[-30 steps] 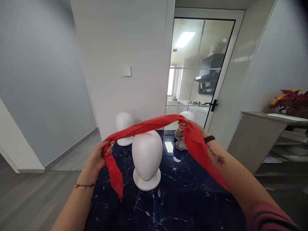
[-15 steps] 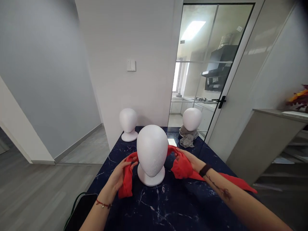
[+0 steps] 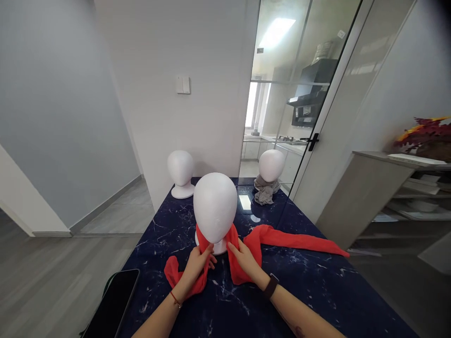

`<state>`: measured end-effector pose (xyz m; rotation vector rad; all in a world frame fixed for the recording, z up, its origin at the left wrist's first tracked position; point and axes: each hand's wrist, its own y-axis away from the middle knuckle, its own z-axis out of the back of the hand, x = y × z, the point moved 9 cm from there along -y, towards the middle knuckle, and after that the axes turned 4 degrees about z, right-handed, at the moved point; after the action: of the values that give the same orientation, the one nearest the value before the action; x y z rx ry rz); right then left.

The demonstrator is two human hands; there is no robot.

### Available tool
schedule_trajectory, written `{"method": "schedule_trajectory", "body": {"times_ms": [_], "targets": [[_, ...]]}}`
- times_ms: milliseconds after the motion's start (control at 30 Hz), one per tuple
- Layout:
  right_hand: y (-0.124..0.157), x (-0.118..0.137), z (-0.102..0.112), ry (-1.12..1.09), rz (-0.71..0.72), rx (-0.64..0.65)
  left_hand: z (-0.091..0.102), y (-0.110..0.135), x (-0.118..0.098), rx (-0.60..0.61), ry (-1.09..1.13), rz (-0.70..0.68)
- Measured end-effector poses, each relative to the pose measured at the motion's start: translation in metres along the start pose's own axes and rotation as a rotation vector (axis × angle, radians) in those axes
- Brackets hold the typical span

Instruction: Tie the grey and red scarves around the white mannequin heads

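A white foam mannequin head (image 3: 214, 204) stands upright near the middle of the table. Behind its neck passes a red scarf (image 3: 296, 240), whose two sides hang forward under the chin. My left hand (image 3: 199, 263) grips the left side of the cloth, close to the base, and a short bunched end lies beside that wrist. On the other side, my right hand (image 3: 244, 259) pinches the scarf with thumb and fingers. The longer tail stretches to the right across the tabletop. Part of the base is hidden by the cloth and hands.
The dark blue marbled table (image 3: 282, 291) meets a wall and a glass door (image 3: 282, 117). Another foam head (image 3: 181, 169) stands at the back left; one with a grey scarf (image 3: 266, 190) is at the back right. A black phone (image 3: 114, 300) lies at the left edge.
Both hands have moved from the sides of the neck to its front, closer together. The scarf is drawn forward under the chin. The camera view has shifted slightly.
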<state>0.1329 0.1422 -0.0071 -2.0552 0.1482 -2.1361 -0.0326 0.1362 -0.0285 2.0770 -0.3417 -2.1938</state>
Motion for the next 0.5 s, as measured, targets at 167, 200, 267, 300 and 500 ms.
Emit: {"method": "schedule_trajectory", "body": {"times_ms": [167, 200, 267, 300, 500], "targets": [[0.005, 0.000, -0.010, 0.161, -0.005, -0.022, 0.015, 0.014, -0.024, -0.317, -0.329, -0.250], [0.006, -0.002, -0.010, 0.183, -0.019, -0.044, 0.013, 0.015, -0.025, -0.305, -0.303, -0.269], [0.008, -0.005, -0.011, 0.217, -0.041, -0.088, 0.004, 0.013, -0.025, -0.225, -0.252, -0.275], [0.010, -0.005, -0.011, 0.235, -0.050, -0.106, -0.001, 0.011, -0.025, -0.172, -0.230, -0.272], [0.014, 0.001, -0.014, 0.330, -0.041, -0.127, -0.023, 0.006, -0.026, 0.052, -0.204, -0.312]]}}
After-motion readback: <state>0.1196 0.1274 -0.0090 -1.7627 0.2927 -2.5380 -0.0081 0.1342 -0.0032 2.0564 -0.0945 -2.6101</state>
